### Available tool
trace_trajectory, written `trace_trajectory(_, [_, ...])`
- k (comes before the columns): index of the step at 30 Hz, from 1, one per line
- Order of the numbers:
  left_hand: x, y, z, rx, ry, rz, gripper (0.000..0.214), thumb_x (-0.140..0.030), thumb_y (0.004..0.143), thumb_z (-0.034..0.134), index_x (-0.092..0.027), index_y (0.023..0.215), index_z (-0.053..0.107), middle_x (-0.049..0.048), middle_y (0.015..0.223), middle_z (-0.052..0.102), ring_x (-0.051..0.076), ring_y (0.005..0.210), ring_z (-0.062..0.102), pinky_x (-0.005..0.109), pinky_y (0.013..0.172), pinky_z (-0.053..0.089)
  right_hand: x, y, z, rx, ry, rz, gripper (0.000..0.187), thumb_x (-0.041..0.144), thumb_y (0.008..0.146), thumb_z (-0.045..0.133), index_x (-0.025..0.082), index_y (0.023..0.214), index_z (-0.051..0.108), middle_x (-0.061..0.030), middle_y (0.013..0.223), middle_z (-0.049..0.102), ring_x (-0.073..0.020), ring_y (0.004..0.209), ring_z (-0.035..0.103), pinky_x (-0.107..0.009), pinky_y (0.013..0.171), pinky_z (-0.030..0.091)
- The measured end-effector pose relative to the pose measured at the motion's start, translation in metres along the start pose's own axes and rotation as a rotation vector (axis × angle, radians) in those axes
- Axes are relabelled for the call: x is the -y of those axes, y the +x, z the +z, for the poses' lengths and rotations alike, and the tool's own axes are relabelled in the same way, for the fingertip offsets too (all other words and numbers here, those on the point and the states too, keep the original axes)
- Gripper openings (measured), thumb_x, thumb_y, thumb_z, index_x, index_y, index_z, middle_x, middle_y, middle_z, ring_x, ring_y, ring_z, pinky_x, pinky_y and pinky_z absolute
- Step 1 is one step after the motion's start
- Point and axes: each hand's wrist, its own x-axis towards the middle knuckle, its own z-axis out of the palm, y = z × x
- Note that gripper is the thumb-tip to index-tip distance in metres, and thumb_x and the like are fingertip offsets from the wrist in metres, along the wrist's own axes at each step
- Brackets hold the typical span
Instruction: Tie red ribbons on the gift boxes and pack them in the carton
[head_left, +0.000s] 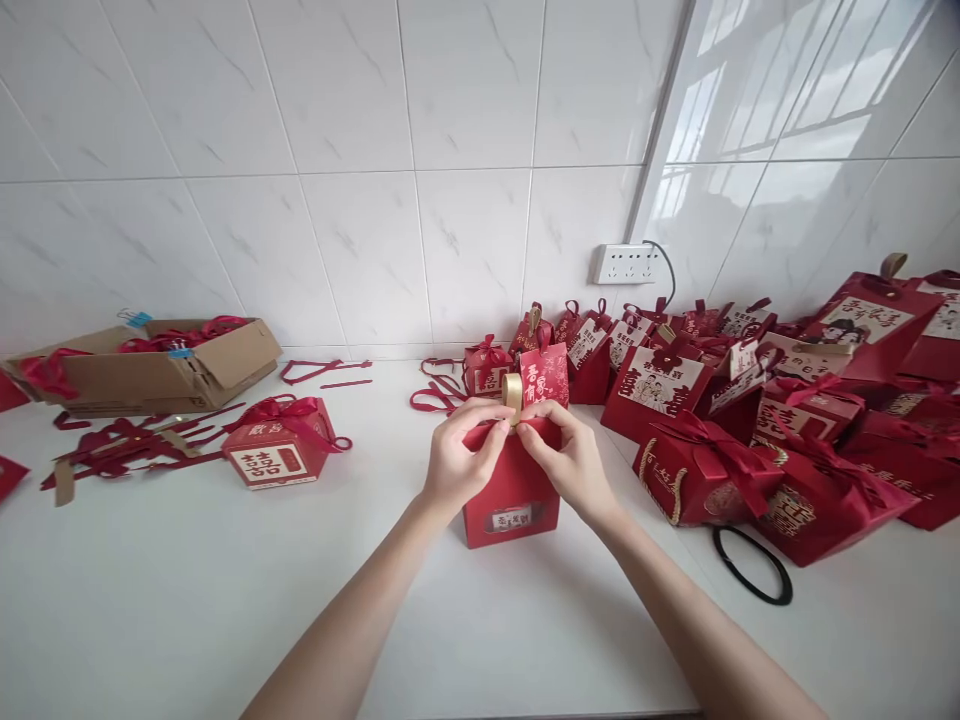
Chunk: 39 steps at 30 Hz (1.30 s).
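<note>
A red gift box [510, 490] stands upright on the white table in front of me, with a small window holding a printed label low on its near face. A gold ribbon loop [512, 392] rises from its top. My left hand [466, 452] is closed at the top left, thumb and fingers pinching the box's upper edge by the loop's base. Closed on the same edge from the right is my right hand [568, 458], its thumb tip close to the left one. The fingers hide most of the ribbon's lower end.
Many finished red gift boxes [660, 390] crowd the right and back. A black ring [752, 565] lies near them. Leftward are a bow-tied box [279, 445], loose red ribbons [124, 447] and a cardboard box [142, 378] of ribbons. A power socket [628, 264] is on the tiled wall.
</note>
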Motion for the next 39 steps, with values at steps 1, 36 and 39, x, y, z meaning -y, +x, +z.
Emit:
trace_trajectory(1, [0.000, 0.000, 0.000, 0.002, 0.005, 0.002, 0.011, -0.016, 0.080, 0.055, -0.018, 0.084, 0.065, 0.0031, 0.086, 0.066, 0.014, 0.083, 0.061, 0.025, 0.075, 0.051, 0.000, 0.000, 0.000, 0.005, 0.002, -0.004, 0.010, 0.029, 0.081, 0.053, 0.020, 0.081, 0.057, -0.0012, 0.083, 0.063, -0.0153, 0.079, 0.057, -0.027, 0.074, 0.045])
trace_trajectory(36, [-0.001, -0.003, 0.004, -0.014, -0.019, -0.154, 0.010, -0.019, 0.077, 0.056, -0.020, 0.085, 0.062, 0.0021, 0.086, 0.067, 0.016, 0.084, 0.063, 0.029, 0.078, 0.052, -0.009, -0.003, 0.002, -0.058, -0.222, -0.137, 0.016, 0.030, 0.085, 0.048, 0.022, 0.099, 0.052, -0.0056, 0.099, 0.057, -0.0195, 0.094, 0.054, -0.037, 0.085, 0.045])
trace_trajectory(39, [0.005, -0.005, 0.007, -0.089, -0.004, -0.182, 0.015, -0.022, 0.080, 0.055, -0.020, 0.094, 0.059, 0.0045, 0.097, 0.066, 0.018, 0.094, 0.062, 0.031, 0.084, 0.050, -0.019, -0.007, 0.007, -0.195, -0.353, -0.191, 0.043, 0.029, 0.081, 0.055, 0.022, 0.120, 0.039, -0.0110, 0.118, 0.045, -0.0234, 0.112, 0.045, -0.043, 0.092, 0.042])
